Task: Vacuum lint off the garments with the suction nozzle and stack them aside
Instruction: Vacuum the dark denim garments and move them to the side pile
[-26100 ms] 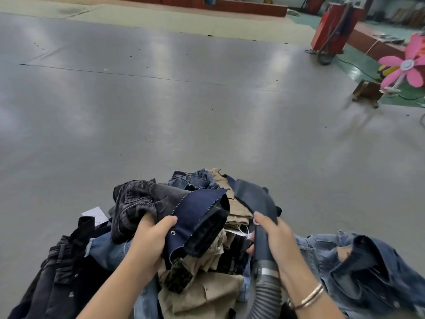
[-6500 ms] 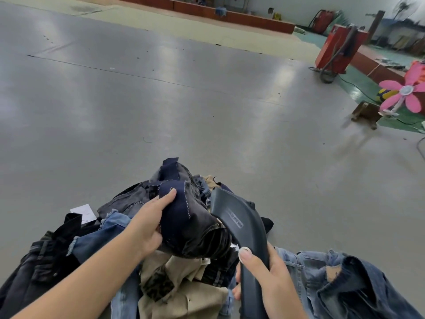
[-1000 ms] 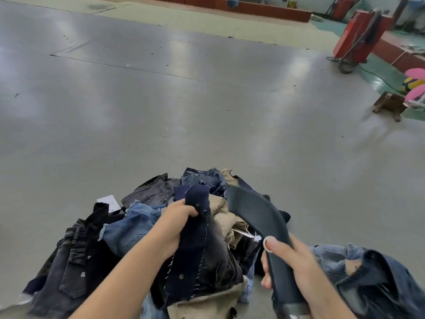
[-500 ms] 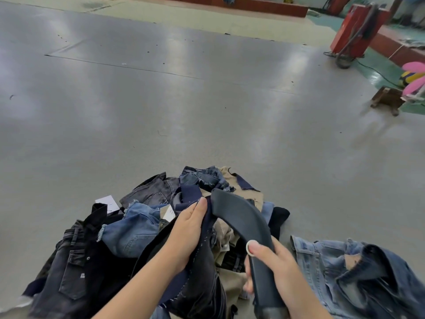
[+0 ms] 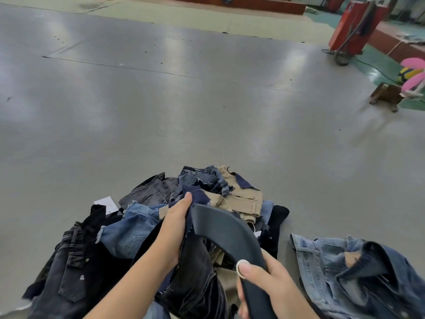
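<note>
Head view: a wide grey tabletop (image 5: 161,116), glossy with soft light patches, runs off toward a red machine (image 5: 354,26) and green floor. On its near edge sits a heap of garments (image 5: 142,226). Above the heap, the left hand (image 5: 174,229) grips a dark denim garment (image 5: 195,272), fingers curled into the cloth. The right hand (image 5: 266,284) wraps the suction nozzle (image 5: 225,233), its mouth touching that garment. Right of the heap lies a light denim jacket (image 5: 345,272).
</note>
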`<state>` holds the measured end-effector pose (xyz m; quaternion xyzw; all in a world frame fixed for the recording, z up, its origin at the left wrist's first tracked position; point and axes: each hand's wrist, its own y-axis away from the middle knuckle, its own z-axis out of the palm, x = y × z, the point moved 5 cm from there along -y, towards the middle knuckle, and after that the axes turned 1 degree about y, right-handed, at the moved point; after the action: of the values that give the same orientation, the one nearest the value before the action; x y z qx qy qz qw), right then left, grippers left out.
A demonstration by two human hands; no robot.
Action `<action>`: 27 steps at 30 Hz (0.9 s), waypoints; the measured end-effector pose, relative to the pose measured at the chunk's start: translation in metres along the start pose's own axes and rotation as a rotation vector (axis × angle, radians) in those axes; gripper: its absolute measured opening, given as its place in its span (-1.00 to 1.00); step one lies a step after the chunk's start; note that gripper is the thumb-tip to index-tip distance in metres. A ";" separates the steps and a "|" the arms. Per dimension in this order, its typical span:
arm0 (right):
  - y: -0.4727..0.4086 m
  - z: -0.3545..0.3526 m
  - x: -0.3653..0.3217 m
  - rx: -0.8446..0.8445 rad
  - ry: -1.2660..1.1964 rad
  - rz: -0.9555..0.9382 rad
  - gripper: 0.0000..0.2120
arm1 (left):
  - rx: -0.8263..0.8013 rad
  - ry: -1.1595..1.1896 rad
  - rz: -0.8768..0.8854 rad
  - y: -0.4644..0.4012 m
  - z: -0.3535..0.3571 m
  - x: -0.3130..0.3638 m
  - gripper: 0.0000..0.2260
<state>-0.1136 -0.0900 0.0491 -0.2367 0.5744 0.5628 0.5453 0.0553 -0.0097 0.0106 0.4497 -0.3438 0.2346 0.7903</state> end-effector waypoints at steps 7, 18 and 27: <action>-0.015 -0.025 -0.014 0.263 -0.076 0.047 -0.74 | -0.086 -0.167 0.112 0.006 0.013 -0.001 -0.78; -0.002 0.003 -0.002 0.048 -0.012 0.045 -0.72 | 0.000 -0.100 0.090 -0.001 -0.003 0.010 -0.57; -0.008 -0.034 -0.020 0.340 -0.037 -0.010 -0.80 | -0.106 -0.012 0.223 -0.005 0.002 0.019 -0.80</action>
<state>-0.1131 -0.1292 0.0559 -0.1336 0.6500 0.4590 0.5908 0.0704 -0.0127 0.0233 0.3679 -0.4082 0.2998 0.7799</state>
